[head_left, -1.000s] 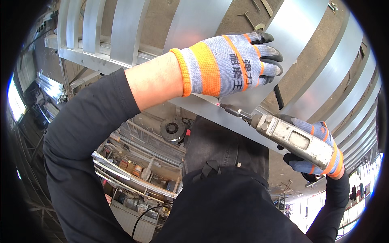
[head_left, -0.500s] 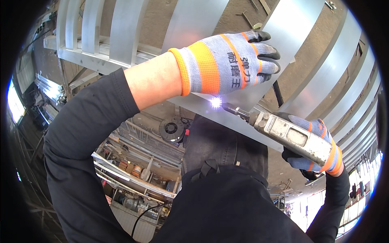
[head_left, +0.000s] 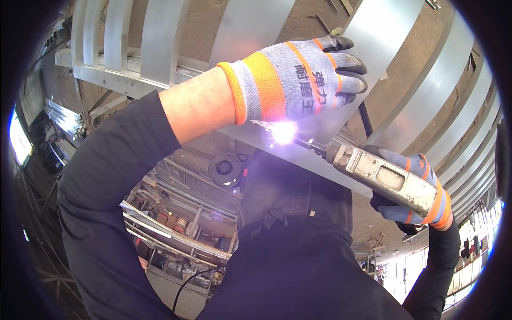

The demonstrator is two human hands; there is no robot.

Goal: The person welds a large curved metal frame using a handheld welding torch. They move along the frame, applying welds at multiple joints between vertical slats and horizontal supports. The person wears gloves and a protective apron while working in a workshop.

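My right hand (head_left: 421, 168), in a grey and orange glove, is wrapped round a worn, light metal welding gun (head_left: 389, 178). The gun's narrow nozzle points left at a glaring white-violet weld spot (head_left: 284, 133) with small sparks, on the near rail (head_left: 312, 159) of a metal frame. My left hand (head_left: 306, 80), gloved alike, lies just beyond the spot on a broad metal slat (head_left: 392, 26), fingers stretched out and holding nothing. Its palm is hidden, and glare covers the joint being welded.
More curved-looking slats (head_left: 445, 85) of the frame run along both sides. Below the rail are a dark round reel (head_left: 224, 169) and a rack (head_left: 176, 234) crowded with tools and parts. Metal lengths (head_left: 64, 117) are stacked at the left. A black cable (head_left: 184, 288) hangs near my left arm.
The weld glow has grown larger and brighter, with sparks below it. My left hand has shifted very slightly left; the welding gun stays nearly in place.
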